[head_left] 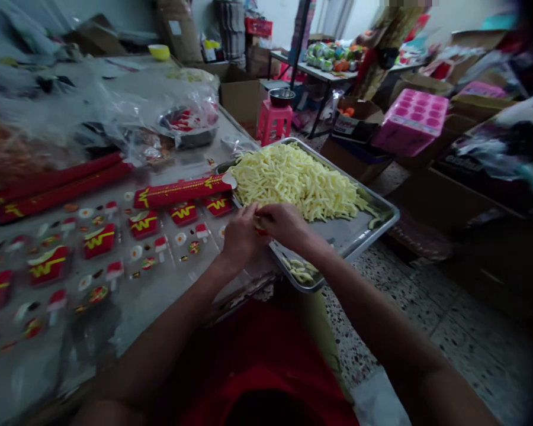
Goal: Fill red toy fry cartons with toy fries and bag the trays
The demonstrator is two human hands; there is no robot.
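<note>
My left hand (243, 232) is closed around a small red fry carton (262, 229), which is mostly hidden by the fingers. My right hand (286, 223) meets it there, fingertips pinched at the carton's top; what they grip is covered. Both hands are over the near left edge of a metal tray (346, 251). A big heap of pale yellow fry-shaped pieces (293, 180) fills the tray's far part, and a few loose ones (299, 269) lie in its near corner. Left of my hands, filled red cartons with a yellow zigzag (184, 213) stand in rows on the table.
Long stacks of flat red cartons (182, 192) lie on the table, among clear packs with tiny food pieces (193, 245). Behind are plastic bags (115, 106) and a metal bowl (195, 137). A pink stool (274, 121) and cardboard boxes (240, 92) stand beyond; a person's patterned sleeve (388, 44) shows farther back.
</note>
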